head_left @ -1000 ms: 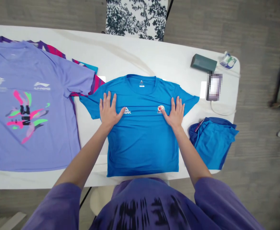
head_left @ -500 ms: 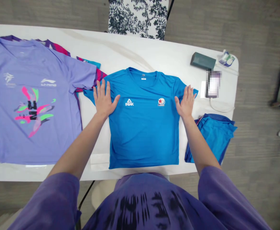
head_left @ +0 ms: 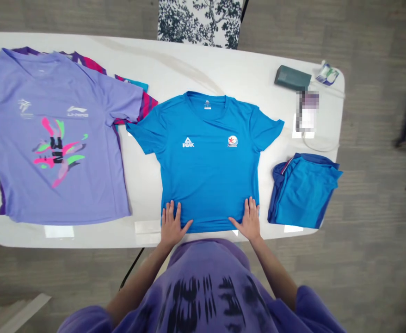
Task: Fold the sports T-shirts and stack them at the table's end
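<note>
A blue T-shirt lies spread face up on the white table, its neck at the far side and its hem close to me. On its lower left corner rests my left hand, open, fingers stretched out flat. My right hand lies the same way on the lower right corner, fingers extended and thumb pointing inward. Neither hand grips the cloth. Both short sleeves are laid out to the sides, and the left one touches the pile of shirts beside it.
A lavender T-shirt lies over other coloured shirts on the left. Folded blue clothing sits at the right. Behind it are a phone with a cable, a dark green case and a small packet. A patterned chair stands beyond the table.
Both my hands have moved from the sleeves down toward me to the hem corners of the blue T-shirt. The sleeves now show fully. The camera view has shifted slightly.
</note>
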`<act>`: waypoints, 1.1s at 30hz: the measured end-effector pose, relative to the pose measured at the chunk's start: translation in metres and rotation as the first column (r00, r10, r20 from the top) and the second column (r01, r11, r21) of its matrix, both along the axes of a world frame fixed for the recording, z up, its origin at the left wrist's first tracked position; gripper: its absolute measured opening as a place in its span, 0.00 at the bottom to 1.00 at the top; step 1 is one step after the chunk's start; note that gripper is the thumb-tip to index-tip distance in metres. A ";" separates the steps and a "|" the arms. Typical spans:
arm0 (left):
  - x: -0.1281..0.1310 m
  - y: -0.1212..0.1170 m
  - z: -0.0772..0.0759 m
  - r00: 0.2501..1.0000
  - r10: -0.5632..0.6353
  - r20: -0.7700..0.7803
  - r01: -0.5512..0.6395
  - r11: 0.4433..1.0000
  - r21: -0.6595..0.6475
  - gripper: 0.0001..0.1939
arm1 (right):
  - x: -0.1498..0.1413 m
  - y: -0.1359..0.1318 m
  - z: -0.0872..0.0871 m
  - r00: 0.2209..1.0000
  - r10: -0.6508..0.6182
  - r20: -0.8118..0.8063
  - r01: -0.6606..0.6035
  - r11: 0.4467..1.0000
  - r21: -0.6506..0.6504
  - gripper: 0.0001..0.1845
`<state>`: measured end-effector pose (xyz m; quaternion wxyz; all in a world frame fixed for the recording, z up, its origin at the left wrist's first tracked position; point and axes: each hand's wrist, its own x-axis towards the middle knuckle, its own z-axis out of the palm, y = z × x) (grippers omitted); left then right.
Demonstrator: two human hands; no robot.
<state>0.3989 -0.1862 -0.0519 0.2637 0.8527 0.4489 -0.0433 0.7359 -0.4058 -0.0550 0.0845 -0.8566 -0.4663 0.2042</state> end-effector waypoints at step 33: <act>-0.009 0.386 0.077 0.966 -0.254 0.040 0.253 0.967 0.028 0.35 | -0.362 0.161 0.087 0.978 -0.118 -0.171 0.060 0.948 -0.312 0.12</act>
